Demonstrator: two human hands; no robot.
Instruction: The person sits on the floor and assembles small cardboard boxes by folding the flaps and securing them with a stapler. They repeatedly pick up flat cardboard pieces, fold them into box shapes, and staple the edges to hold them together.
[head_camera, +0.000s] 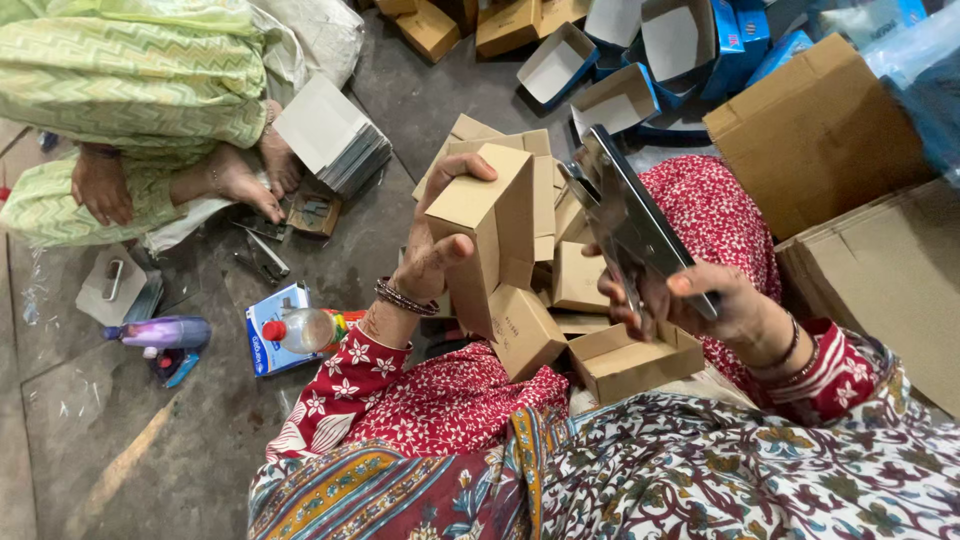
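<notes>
Your left hand (432, 255) grips a plain brown cardboard box (487, 225), rectangular and matte; your right hand (705, 305) clasps a shiny metal stapler (625, 222).

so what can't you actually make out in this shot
Head view only:
- Stapler in the right hand: its near end is hidden by the fingers.
- Box in the left hand: its far side is turned away and the palm covers part of it.
- Small boxes on the lap: hidden in part by the held box and stapler.
- Other person: cut off by the top and left edges.
- Tools on the floor: too small to tell.
</notes>
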